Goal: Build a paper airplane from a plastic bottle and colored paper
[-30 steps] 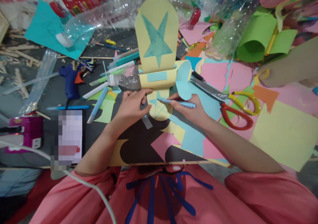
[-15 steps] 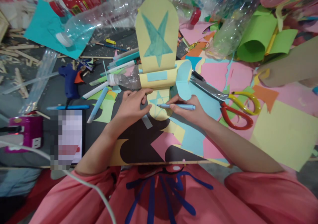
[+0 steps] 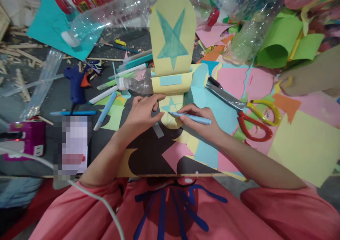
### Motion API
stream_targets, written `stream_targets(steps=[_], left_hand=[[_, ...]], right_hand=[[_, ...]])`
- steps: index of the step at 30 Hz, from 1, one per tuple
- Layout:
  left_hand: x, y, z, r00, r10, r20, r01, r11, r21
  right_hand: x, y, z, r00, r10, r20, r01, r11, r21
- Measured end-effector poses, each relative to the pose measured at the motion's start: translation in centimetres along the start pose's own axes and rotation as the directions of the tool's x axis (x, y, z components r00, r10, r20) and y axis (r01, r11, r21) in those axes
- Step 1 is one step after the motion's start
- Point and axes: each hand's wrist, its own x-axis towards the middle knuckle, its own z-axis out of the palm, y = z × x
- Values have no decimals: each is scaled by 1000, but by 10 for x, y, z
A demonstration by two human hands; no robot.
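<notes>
My right hand [image 3: 203, 119] pinches a light blue marker [image 3: 196, 118], its tip at a star outline [image 3: 171, 109] on the lower rounded flap of a yellow paper piece [image 3: 174, 125]. My left hand [image 3: 146, 112] rests at the left edge of that flap, fingers apart, thumb and forefinger touching the paper. The yellow paper wraps round a clear plastic bottle [image 3: 136, 82] lying on its side, its white cap to the left. The upper flap [image 3: 186, 23] bears a filled-in blue-green star [image 3: 173, 38]. A light blue strip [image 3: 170, 80] sits on the wrapped band.
Scissors [image 3: 240, 107] with red and yellow handles lie to the right on paper scraps. A blue glue gun [image 3: 75, 85], several markers [image 3: 105, 110] and a phone [image 3: 77, 140] are on the left. Plastic bottles [image 3: 106, 16] and a green paper roll [image 3: 278, 41] stand at the back.
The marker has tilted slightly and its tip has shifted a little on the star. The upper flap appears slightly further right in view. My left hand stays on the paper.
</notes>
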Motion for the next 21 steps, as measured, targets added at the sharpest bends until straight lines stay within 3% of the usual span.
stream_targets(steps=[7,12,21], left_hand=[[1,2,-1,1000,-18,12,18,1000,6],[1,2,-1,1000,-20,12,19,1000,14],[0,1,-1,1000,-7,3,7,1000,5]], right_hand=[[-1,5,0,999,32,14,-31,999,-45],[0,3,-1,1000,-10,25,11,997,-75],[2,-2,-3,990,-40,138,50,996,-71]])
